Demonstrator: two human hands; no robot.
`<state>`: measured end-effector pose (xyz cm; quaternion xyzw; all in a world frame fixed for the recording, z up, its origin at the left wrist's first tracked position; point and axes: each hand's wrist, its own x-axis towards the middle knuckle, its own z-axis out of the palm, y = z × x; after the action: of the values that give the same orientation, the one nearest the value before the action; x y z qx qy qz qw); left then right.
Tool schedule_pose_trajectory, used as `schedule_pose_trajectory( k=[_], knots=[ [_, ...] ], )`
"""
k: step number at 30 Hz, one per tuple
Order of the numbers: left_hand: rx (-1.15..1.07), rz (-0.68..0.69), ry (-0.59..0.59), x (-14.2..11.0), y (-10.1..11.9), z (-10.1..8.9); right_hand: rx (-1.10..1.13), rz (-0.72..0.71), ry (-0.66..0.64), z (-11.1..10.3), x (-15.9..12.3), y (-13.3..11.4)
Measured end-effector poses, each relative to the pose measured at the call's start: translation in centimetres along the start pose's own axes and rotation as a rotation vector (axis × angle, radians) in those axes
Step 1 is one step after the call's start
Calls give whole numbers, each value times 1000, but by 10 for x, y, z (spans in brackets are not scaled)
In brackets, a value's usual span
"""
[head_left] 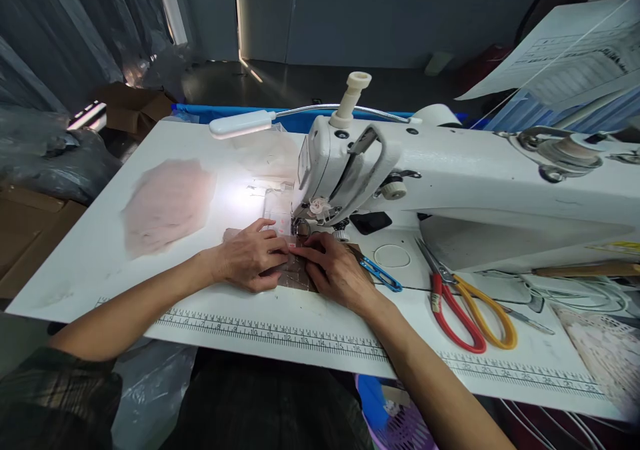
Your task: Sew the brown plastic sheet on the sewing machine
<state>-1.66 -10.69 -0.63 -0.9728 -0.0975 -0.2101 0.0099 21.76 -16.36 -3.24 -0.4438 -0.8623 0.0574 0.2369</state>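
Note:
A small brownish piece of fabric (296,275) lies on the white table (90,250) under the needle of a white sewing machine (450,183). My left hand (250,257) rests on its left part, fingers curled and pressing it down. My right hand (335,270) presses on its right part, fingertips pinched close to the presser foot (300,229). Blue thread snips (380,273) lie just right of my right hand, partly under it.
A pile of sheer pink fabric (165,203) lies at the left of the table. Red-handled and yellow-handled scissors (465,310) lie at the right. A lamp (240,123) lights the needle area. Lace fabric (600,350) sits at far right. A ruler runs along the table's front edge (280,333).

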Motion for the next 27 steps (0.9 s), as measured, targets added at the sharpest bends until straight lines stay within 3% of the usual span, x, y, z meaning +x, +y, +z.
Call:
schedule_pose_trajectory(
  k=[15,23,27],
  knots=[
    [85,-9,-78,0,-8,6,-230,121,-98,-4,14,-10],
    [77,-38,-105,1,-15,7,-95,88,-81,-8,9,-8],
    [103,-70,-130,1,-17,8,-154,101,-113,-8,11,-10]
  ],
)
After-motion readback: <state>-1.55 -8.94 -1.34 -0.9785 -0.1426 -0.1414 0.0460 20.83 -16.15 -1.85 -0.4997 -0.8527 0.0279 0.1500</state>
